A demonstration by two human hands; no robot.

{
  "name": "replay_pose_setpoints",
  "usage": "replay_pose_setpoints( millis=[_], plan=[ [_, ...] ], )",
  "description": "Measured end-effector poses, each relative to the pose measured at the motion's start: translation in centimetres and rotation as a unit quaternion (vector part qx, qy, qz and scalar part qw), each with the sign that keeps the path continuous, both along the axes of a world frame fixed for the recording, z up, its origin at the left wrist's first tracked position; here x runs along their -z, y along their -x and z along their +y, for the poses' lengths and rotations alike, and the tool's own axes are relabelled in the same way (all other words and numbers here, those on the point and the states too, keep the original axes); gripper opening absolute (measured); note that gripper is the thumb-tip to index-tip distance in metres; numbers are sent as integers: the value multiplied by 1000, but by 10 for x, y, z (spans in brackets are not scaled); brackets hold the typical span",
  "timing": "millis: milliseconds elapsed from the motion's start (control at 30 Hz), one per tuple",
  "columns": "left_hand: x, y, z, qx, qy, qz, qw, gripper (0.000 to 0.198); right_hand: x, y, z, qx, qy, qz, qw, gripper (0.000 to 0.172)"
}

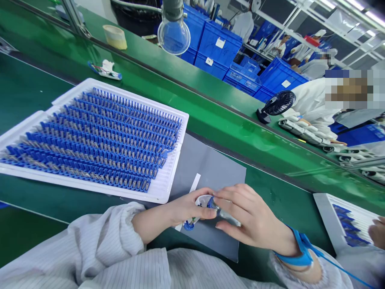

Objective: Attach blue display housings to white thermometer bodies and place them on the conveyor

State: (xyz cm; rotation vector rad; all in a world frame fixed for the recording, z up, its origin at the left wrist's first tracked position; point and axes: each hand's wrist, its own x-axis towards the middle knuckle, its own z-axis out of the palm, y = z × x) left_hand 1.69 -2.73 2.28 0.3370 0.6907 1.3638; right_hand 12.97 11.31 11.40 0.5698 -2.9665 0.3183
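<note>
In the head view, my left hand (192, 206) is closed around a white plastic casing (204, 199), thumb along its near side. A small round blue piece and a bit of green circuitry stick out below that thumb. Fitted at the casing is a blue part with shiny metal (213, 204). My right hand (249, 216) wraps over the casing's right end, its fingertips at the blue part and partly hiding it. Both hands are above a grey mat (221, 168). To their left, a white tray (164, 192) holds many rows of blue parts with metal pieces (105, 136).
A white strip (195, 182) lies on the mat. On the green ledge behind are a wired white shell (108, 70), a yellowish tub (115, 37) and a black fan (278, 103). At right, another person's hand (377, 232) is beside a second tray (325, 212). A blue wrist strap's cord (337, 265) trails right.
</note>
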Motion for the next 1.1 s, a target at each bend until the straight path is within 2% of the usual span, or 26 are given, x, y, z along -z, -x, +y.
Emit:
replay_pose_setpoints(
  millis=[200,400,600,800,900,1000,1100],
  plan=[
    [1,1,0,14,9,-15,1000,63,12,-8,0,-11,26,43,999,12],
    [-1,2,-1,11,7,-24,1000,63,14,-5,1,-9,43,57,997,16],
    [1,2,0,19,-3,-27,999,61,15,-5,0,-11,64,72,995,11],
    [2,0,0,16,-7,-3,1000,59,15,-3,6,8,101,39,994,14],
    [3,1,0,26,-8,30,999,53,13,2,8,26,51,35,998,15],
    [5,1,0,33,-9,62,998,49,9,6,6,6,-37,25,999,16],
    [8,0,1,36,-2,64,997,48,5,8,0,-8,-93,23,995,17]
  ],
)
